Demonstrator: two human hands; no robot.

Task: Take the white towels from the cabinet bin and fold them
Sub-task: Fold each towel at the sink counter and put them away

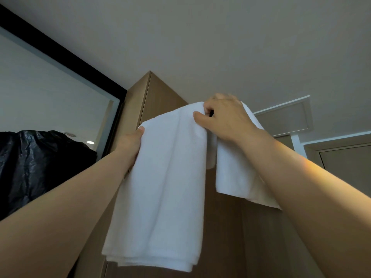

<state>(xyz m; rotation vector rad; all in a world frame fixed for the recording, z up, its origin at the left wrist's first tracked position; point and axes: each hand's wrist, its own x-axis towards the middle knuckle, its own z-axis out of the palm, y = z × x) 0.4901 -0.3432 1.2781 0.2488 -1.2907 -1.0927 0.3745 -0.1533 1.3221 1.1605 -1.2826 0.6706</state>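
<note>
We hold one white towel [160, 187] up before the wooden cabinet [160, 93], our two hands gripping it: left hand [130, 146] pinching its left edge, right hand [224, 119] clenched on its top.

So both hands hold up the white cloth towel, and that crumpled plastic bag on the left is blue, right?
Not blue: the head view shows the crumpled plastic bag is black. The left hand and right hand do both hold up the white cloth towel.

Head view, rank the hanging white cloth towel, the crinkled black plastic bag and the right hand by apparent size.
1. white cloth towel
2. crinkled black plastic bag, partly cut off by the frame edge
3. right hand
</note>
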